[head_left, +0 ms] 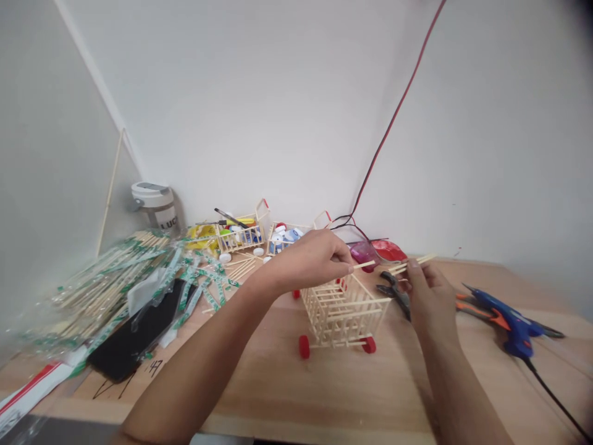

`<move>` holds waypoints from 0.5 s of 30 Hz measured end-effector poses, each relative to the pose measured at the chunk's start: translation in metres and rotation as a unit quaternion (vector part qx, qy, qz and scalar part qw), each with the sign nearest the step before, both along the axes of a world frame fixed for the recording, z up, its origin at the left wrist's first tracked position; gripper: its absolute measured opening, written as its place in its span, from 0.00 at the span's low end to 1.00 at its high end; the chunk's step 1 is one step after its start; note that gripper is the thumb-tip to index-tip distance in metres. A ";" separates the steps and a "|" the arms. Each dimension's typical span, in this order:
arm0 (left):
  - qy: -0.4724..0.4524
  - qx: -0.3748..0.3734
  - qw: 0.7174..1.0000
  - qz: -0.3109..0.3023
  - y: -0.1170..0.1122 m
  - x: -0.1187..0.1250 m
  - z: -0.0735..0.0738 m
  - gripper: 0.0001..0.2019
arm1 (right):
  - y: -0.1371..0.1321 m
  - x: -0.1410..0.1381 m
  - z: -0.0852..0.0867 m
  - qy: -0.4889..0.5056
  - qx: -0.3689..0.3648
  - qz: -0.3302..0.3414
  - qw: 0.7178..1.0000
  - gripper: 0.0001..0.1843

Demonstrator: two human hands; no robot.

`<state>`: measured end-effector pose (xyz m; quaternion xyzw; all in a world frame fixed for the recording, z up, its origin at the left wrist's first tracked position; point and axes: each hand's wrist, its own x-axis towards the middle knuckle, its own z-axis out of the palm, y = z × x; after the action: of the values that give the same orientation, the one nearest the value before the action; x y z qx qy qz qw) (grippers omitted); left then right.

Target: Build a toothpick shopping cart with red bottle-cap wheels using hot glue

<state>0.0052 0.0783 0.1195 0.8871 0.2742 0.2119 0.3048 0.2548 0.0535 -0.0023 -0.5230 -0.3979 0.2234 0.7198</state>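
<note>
A small cart built of wooden sticks [345, 312], with red wheels, stands on the table in front of me. Above its far left part is my left hand [319, 256], its thumb and fingers pinched on a short wooden stick [364, 265] that points right. To the right of the cart, my right hand [428, 290] is closed on a few thin wooden sticks [421, 260], which stick out on both sides of the fingers. A pair of dark pliers [396, 293] lies between the cart and my right hand, partly covered by the fingers.
At right lies a blue glue gun [514, 324] with a trailing cord. Bagged sticks [106, 278] and a black phone [139, 337] cover the left side. Behind are two filled stick carts [241, 238], a lidded cup [155, 207] and a red plastic piece [389, 250].
</note>
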 end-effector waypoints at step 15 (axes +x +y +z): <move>-0.011 -0.047 0.998 -0.049 0.008 0.000 -0.009 0.10 | -0.032 -0.013 0.066 -0.201 -0.140 0.119 0.962 0.21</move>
<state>0.0057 0.0863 0.1103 0.8819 0.2364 0.1937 0.3589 0.2419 0.0210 0.0637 -0.6016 -0.5587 0.2510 0.5128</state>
